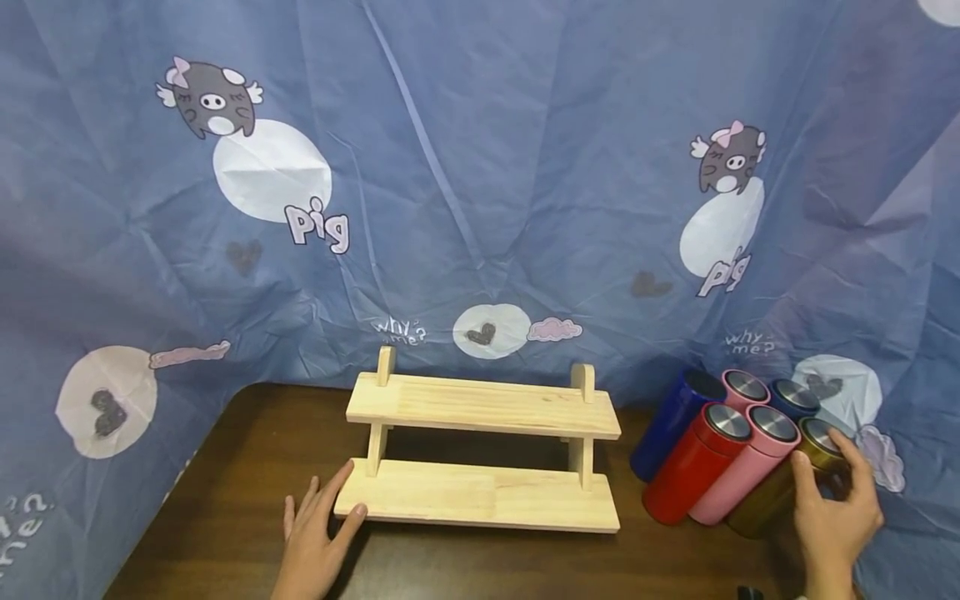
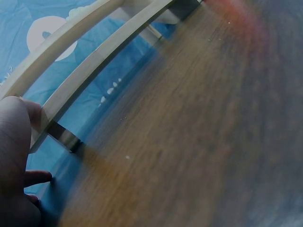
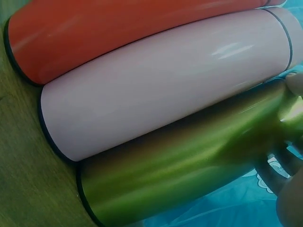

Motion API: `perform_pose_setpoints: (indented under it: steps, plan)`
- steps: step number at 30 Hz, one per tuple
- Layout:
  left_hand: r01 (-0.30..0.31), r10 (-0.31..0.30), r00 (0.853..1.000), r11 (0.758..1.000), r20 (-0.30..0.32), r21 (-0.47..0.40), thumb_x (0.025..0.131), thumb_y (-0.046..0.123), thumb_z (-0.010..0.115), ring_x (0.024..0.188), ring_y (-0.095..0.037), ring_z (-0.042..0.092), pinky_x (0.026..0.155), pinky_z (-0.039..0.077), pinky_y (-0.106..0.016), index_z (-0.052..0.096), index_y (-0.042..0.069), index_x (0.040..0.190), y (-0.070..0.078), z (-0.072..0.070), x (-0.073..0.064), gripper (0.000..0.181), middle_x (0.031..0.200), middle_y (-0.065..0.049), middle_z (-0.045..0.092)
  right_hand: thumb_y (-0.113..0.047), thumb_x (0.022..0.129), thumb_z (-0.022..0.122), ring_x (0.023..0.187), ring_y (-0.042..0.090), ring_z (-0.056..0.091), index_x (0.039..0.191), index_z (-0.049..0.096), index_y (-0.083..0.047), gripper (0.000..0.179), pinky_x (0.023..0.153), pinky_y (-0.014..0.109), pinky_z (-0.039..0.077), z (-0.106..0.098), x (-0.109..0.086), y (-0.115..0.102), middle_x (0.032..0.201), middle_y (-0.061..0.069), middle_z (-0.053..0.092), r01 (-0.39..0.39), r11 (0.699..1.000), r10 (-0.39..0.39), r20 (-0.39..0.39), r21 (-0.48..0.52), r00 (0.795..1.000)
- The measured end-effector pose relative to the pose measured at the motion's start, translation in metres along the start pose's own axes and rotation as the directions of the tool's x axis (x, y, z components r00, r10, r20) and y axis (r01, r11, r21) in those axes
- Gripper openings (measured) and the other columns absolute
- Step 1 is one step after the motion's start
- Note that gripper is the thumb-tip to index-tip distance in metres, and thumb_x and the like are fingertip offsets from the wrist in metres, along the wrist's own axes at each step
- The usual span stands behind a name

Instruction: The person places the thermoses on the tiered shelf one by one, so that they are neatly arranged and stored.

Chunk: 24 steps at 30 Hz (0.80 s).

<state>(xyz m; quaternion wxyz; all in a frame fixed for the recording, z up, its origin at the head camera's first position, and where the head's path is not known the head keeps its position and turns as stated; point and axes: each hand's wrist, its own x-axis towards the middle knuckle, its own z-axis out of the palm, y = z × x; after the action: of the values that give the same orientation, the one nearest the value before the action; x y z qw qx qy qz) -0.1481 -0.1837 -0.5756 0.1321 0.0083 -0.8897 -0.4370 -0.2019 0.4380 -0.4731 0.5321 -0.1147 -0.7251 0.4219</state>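
My left hand is at the left end of a light wooden two-tier shelf. Its thumb and straight index finger touch the corner of the lower board, while the other fingers spread beside it; the left wrist view shows that same board edge-on. At the right, my right hand grips a gold thermos flask near its silver-topped lid, thumb on one side and fingers on the other. In the right wrist view the gold flask lies against a pink flask.
Beside the gold flask stand a red flask, a pink flask and a blue flask, with another pink lid and dark blue lid behind. A blue patterned cloth hangs behind the brown table.
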Motion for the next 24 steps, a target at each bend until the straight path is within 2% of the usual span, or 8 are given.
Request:
perform_pose_setpoints:
  steps: [3,9,13,17,24]
  plan:
    - [0.014,-0.014,1.000,1.000,0.007,-0.003,0.111,0.041,0.067,0.155,-0.072,0.026,0.124,-0.003,-0.085,0.049,0.015,0.167,0.002,-0.001,0.000,0.064,0.167,-0.027,0.049,-0.005,0.093,0.085,0.098,-0.014,0.064,0.141,0.076,-0.007,0.049,0.086,0.006,0.049,0.000,0.000,-0.003,0.121,-0.031,0.070,-0.006,1.000,0.006,-0.003,0.000,1.000]
    - [0.021,-0.021,1.000,1.000,0.020,0.011,0.112,0.042,0.066,0.155,-0.071,0.026,0.123,-0.001,-0.086,0.048,0.015,0.167,0.003,-0.002,0.000,0.065,0.167,-0.028,0.049,-0.006,0.091,0.088,0.095,-0.015,0.064,0.139,0.078,-0.009,0.049,0.085,0.006,0.049,-0.001,0.003,0.006,0.124,-0.013,0.079,-0.023,0.999,0.023,-0.012,-0.024,1.000]
    - [0.008,-0.008,1.000,1.000,0.009,0.012,0.111,0.040,0.067,0.154,-0.072,0.028,0.123,-0.001,-0.086,0.049,0.014,0.166,0.002,-0.003,-0.001,0.063,0.166,-0.028,0.050,-0.005,0.089,0.090,0.092,-0.016,0.064,0.138,0.079,-0.009,0.050,0.083,0.005,0.048,-0.004,0.004,0.011,0.116,-0.023,0.075,-0.024,0.999,0.023,-0.017,-0.036,1.000]
    - [-0.001,0.001,1.000,1.000,0.007,0.014,0.111,0.039,0.067,0.154,-0.072,0.028,0.123,0.000,-0.086,0.049,0.015,0.166,0.002,-0.003,0.000,0.063,0.166,-0.026,0.051,-0.005,0.087,0.090,0.093,-0.016,0.064,0.136,0.079,-0.008,0.050,0.083,0.005,0.048,-0.005,0.007,0.009,0.118,-0.021,0.076,-0.001,1.000,0.000,-0.035,-0.030,0.999]
    - [0.019,-0.020,0.999,1.000,0.025,0.022,0.112,0.040,0.066,0.155,-0.070,0.028,0.124,0.001,-0.086,0.048,0.015,0.167,0.003,-0.003,0.000,0.064,0.167,-0.025,0.050,-0.003,0.088,0.087,0.103,-0.014,0.066,0.135,0.078,-0.002,0.048,0.087,0.004,0.051,-0.011,0.011,-0.022,0.118,-0.026,0.073,0.059,0.998,-0.061,-0.060,-0.023,0.996]
